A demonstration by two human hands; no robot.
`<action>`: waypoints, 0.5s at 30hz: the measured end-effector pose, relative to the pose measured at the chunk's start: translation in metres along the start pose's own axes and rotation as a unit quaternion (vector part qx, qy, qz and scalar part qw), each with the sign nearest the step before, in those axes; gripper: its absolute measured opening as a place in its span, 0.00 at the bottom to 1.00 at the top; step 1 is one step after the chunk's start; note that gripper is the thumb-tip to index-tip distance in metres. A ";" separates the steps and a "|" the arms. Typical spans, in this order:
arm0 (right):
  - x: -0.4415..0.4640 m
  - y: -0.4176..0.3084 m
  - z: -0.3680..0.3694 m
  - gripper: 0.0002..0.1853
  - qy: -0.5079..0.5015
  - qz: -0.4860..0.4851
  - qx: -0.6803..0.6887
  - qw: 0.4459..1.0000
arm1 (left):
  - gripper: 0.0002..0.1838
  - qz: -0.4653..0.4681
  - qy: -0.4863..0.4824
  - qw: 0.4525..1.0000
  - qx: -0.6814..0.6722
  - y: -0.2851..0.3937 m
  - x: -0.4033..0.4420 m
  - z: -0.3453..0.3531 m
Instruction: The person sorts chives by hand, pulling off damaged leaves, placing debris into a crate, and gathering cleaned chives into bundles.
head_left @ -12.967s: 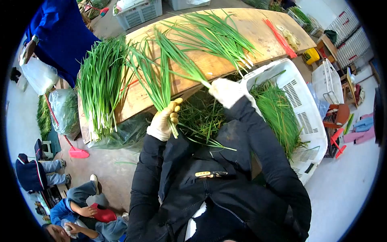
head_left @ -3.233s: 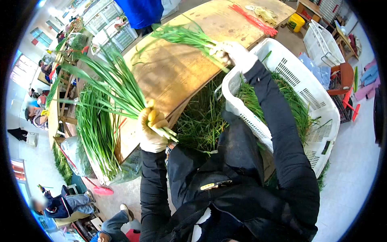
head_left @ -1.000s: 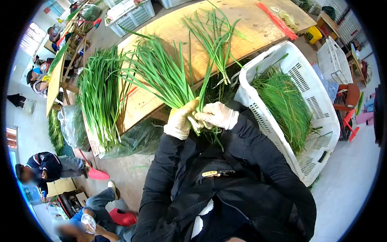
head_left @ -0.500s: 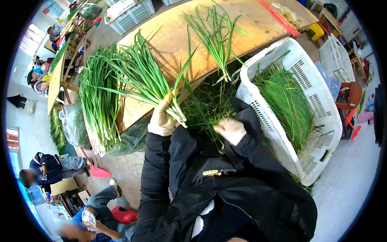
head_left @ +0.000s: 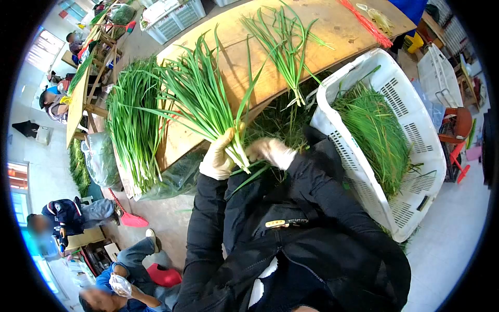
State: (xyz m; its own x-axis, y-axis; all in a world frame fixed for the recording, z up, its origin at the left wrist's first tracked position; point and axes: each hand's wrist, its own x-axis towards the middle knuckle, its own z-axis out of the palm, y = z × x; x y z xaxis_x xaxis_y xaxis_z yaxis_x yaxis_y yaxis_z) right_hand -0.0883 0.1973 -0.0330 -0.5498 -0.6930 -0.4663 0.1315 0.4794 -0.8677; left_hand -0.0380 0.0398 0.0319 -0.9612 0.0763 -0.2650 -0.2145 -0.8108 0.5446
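Note:
My gloved left hand (head_left: 219, 156) is closed around the lower stalks of a bunch of garlic chives (head_left: 205, 99). Its leaves fan out over the table and its white ends point down toward me. Beside those ends is my right hand (head_left: 271, 152), slightly blurred, with fingers curled; what they pinch is hidden. A loose green leaf (head_left: 250, 179) hangs just below the right hand. To the left, a larger pile of garlic chives (head_left: 136, 125) lies at the table's edge. A smaller bunch (head_left: 288, 57) rests farther back on the wooden table (head_left: 228, 31).
At my right stands a white plastic crate (head_left: 358, 179) with grassy green leaves (head_left: 374, 135) inside. Red ties (head_left: 369, 25) lie on the table's far right. Leafy scraps (head_left: 283, 125) sit below the table edge. Two people (head_left: 132, 278) (head_left: 67, 216) are at the lower left.
My right hand has moved left, up to the white stalk ends. The left hand still grips the bunch. The whole view has shifted slightly.

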 end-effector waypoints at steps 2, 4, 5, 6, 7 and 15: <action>-0.025 -0.021 -0.018 0.26 0.002 -0.128 0.262 0.957 | 0.20 -0.012 -0.020 0.999 0.022 -0.006 0.002 0.006; -0.028 -0.034 -0.017 0.20 -0.020 -0.123 0.296 0.947 | 0.21 -0.020 -0.038 0.999 0.034 -0.013 0.011 -0.001; -0.026 -0.038 -0.015 0.14 -0.038 -0.131 0.339 0.931 | 0.21 0.000 -0.026 0.997 0.066 -0.018 0.013 -0.004; -0.028 -0.042 -0.014 0.12 -0.055 -0.123 0.401 0.906 | 0.20 0.008 -0.014 0.998 0.054 -0.018 0.010 0.006; -0.030 -0.045 -0.012 0.09 -0.072 -0.114 0.462 0.877 | 0.20 0.008 -0.013 0.998 0.055 -0.020 0.012 0.005; -0.057 0.017 0.000 0.13 0.066 -0.223 -0.097 0.968 | 0.20 0.086 0.061 0.990 0.091 -0.008 0.023 0.010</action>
State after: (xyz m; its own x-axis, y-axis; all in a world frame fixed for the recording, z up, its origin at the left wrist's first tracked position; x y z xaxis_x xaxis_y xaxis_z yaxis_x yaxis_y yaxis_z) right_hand -0.0548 0.2447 -0.0208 -0.6190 -0.7853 -0.0146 -0.2940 0.2489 -0.9228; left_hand -0.0605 0.0539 0.0295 -0.9606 -0.1337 -0.2437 -0.0873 -0.6872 0.7212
